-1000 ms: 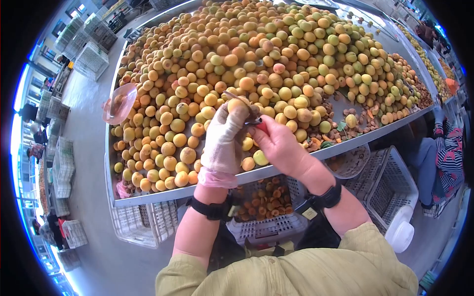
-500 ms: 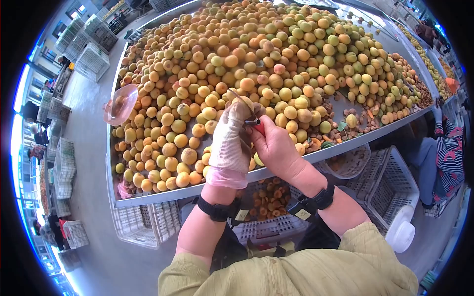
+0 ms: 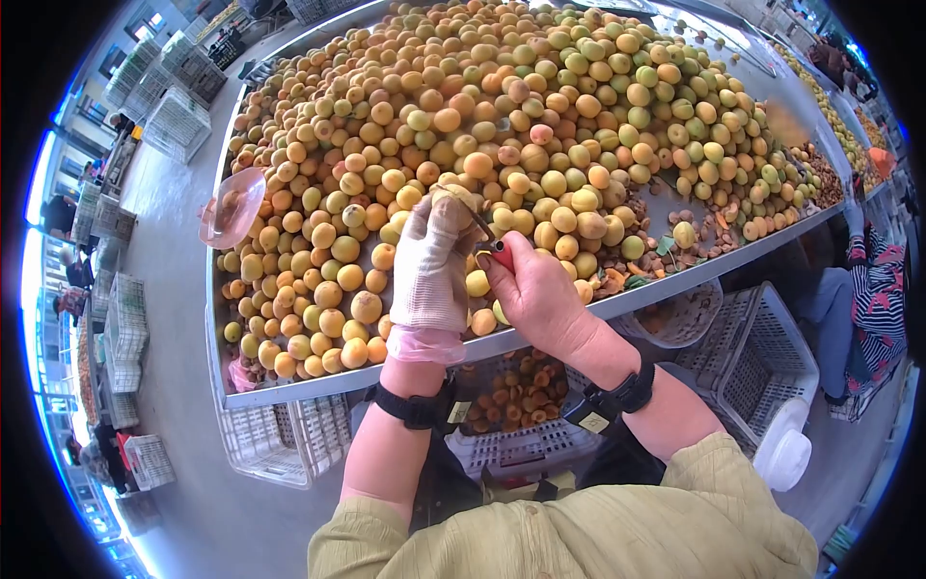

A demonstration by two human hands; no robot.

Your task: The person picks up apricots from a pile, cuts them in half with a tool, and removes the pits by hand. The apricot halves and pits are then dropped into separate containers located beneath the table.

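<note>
My left hand [image 3: 431, 265], in a pale knit glove with pink plastic at the cuff, is closed around an apricot [image 3: 458, 196] above the front of the heap. Bare and closed, my right hand [image 3: 542, 294] grips a small red-handled knife [image 3: 503, 255]. Its thin, dark metal blade reaches up to the left against the apricot; the tip is hard to make out. A wide pile of yellow-orange apricots [image 3: 367, 307] lies under and beyond both hands. To the right of my right hand are apricot stones and torn pieces [image 3: 675, 246] on the tray.
The metal tray's front rim [image 3: 666, 288] runs below my wrists. A crate of halved apricots [image 3: 516, 451] stands beneath it, between white crates [image 3: 275, 439] and a grey crate [image 3: 767, 357]. A pink translucent scoop [image 3: 231, 207] rests at the left rim. Another person [image 3: 873, 299] is at right.
My left hand has shifted slightly left and down, its wrist turning with the apricot. The knife's blade now points up-left from a little lower, and the right hand has barely moved.
</note>
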